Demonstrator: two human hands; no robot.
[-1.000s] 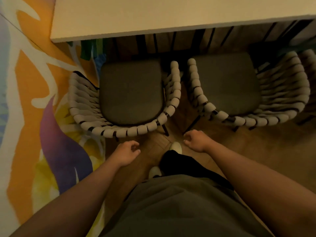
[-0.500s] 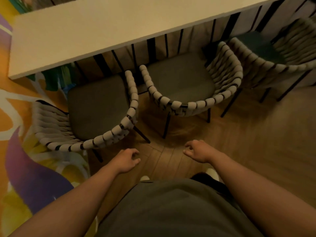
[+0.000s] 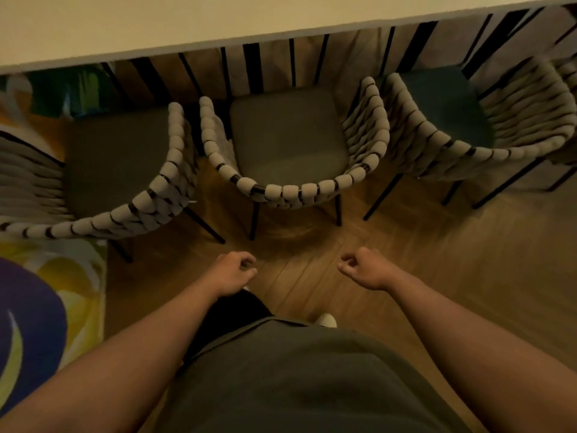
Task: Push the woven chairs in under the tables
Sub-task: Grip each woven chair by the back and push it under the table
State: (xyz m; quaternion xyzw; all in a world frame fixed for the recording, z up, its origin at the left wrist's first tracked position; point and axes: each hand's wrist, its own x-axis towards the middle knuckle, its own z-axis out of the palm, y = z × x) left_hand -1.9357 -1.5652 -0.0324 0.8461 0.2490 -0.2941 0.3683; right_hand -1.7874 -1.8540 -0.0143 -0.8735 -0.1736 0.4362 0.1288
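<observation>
- As I looked down through the head camera, the middle woven chair (image 3: 290, 135) stood straight ahead, its seat front just under the worktop (image 3: 218, 20) edge and its back out over the wooden floor (image 3: 437, 245).
- The left hand (image 3: 232, 273) and right hand (image 3: 363, 270) hovered near the curved back without touching it, fingers loosely curled and holding nothing.
- The left chair (image 3: 115, 160) and right chair (image 3: 446, 110) flanked it closely.
- Handling, as I judged it: thin dark legs suggested a light frame. The rope weave looked soft, and the rim beneath it stiff.
- Hold, as I judged it: the top rim, one hand on either side of centre, pushed squarely to avoid catching the neighbours.
</observation>
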